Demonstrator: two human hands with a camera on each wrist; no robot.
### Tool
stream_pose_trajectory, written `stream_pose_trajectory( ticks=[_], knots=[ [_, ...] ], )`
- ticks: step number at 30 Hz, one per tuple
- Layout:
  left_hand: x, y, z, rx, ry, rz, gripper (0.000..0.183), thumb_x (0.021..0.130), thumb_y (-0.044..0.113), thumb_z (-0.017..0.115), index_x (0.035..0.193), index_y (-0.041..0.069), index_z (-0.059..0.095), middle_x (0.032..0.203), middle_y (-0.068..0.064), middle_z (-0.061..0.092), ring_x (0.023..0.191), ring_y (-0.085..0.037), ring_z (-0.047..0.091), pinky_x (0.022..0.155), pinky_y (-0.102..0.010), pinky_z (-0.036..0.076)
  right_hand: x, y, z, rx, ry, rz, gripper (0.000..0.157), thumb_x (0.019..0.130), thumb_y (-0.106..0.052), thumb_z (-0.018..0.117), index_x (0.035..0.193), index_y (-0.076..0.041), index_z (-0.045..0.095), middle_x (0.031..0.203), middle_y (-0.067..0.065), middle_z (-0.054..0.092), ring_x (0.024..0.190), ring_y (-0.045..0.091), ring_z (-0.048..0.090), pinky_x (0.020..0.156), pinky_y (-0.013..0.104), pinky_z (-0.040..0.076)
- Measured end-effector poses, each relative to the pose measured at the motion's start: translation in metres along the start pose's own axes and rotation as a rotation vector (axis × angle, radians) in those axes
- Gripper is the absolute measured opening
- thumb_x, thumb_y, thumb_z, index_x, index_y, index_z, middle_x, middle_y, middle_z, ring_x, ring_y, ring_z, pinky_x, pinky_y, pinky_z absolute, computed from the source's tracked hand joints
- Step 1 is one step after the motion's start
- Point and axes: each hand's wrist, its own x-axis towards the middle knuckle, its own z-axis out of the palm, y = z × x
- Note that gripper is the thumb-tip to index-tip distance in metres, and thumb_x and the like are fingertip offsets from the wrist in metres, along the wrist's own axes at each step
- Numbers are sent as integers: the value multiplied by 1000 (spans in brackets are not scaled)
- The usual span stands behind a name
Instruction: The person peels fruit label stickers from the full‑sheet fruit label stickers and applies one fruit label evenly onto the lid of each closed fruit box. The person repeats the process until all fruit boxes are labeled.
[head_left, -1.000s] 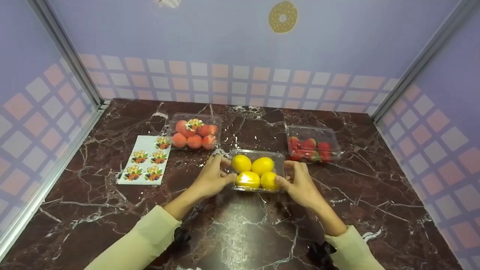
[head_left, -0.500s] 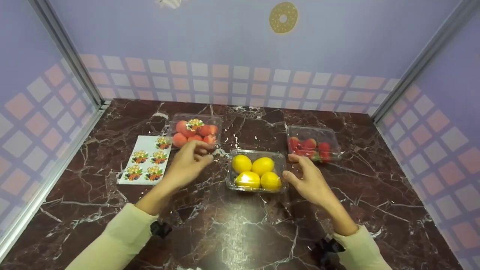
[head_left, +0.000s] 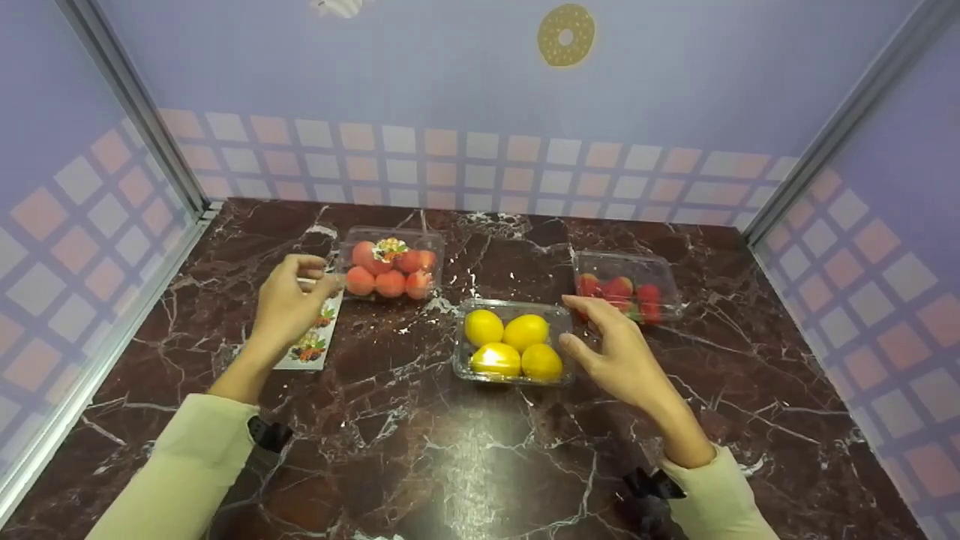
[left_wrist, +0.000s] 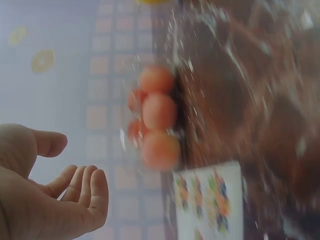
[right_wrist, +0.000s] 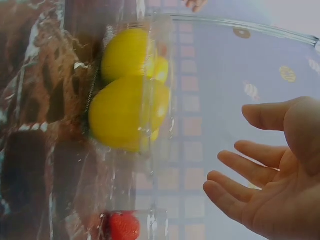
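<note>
My left hand (head_left: 289,304) hovers over the sticker sheet (head_left: 316,349), hiding much of it, with fingers loosely bent and nothing in them. In the left wrist view, the white sheet (left_wrist: 235,200) shows several fruit-picture stickers. A clear plastic box (head_left: 459,366) of yellow lemons (head_left: 525,330) sits mid-table, its lid down. Just off that box's right side is my right hand (head_left: 619,356), relaxed and holding nothing; the right wrist view shows its spread fingers (right_wrist: 245,170) apart from the lemons (right_wrist: 130,112).
Behind the sheet stands a clear box (head_left: 433,238) of round orange-red fruit (head_left: 390,283), a fruit sticker (head_left: 390,249) on its lid. Another clear box (head_left: 660,266) with strawberries (head_left: 619,289) is at the back right. Tiled panels (head_left: 480,165) enclose the marble-patterned table (head_left: 480,450).
Both hands have let go of the lemon box. My left hand has swung left, past the orange-red fruit, to over the sticker sheet. My right hand has drawn back slightly to the right.
</note>
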Motion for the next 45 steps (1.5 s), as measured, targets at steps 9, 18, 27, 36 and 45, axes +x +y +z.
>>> stream_pose_trajectory(
  ticks=[9, 18, 27, 36, 45],
  knots=[
    [26, -40, -12, 29, 7, -160, 49, 106, 24, 58, 146, -3, 51, 138, -26, 56, 119, -38, 57, 86, -36, 50, 4, -10, 10, -16, -26, -123, 57, 97, -10, 78, 150, -6, 58, 149, 9, 61, 136, 30, 58, 111, 51, 49],
    [46, -64, -15, 135, 59, -244, 52, 104, 21, 56, 145, -9, 48, 140, -32, 50, 132, -48, 46, 113, -59, 38, 3, -18, 23, 14, -87, -147, 56, 100, -17, 76, 152, -8, 56, 152, 6, 57, 138, 24, 55, 113, 48, 49],
    [50, -75, -12, 219, 39, -383, 57, 101, 23, 52, 146, -11, 45, 151, -36, 35, 142, -56, 33, 120, -63, 29, 0, -22, 30, 12, -107, -115, 58, 100, -17, 75, 154, -10, 55, 154, 4, 56, 141, 25, 53, 109, 48, 52],
    [51, -77, -10, 318, -2, -410, 63, 97, 23, 50, 146, -16, 42, 151, -40, 31, 138, -60, 32, 118, -70, 26, -3, -20, 34, 19, -111, -135, 60, 99, -17, 76, 155, -9, 53, 157, 8, 54, 145, 29, 48, 118, 54, 43],
    [60, -76, -7, 430, -28, -463, 73, 100, 24, 55, 150, -24, 31, 151, -46, 30, 139, -61, 34, 117, -67, 34, -5, -19, 33, 3, -112, -93, 60, 100, -19, 76, 155, -12, 54, 156, 3, 55, 144, 25, 50, 120, 51, 41]
  ],
)
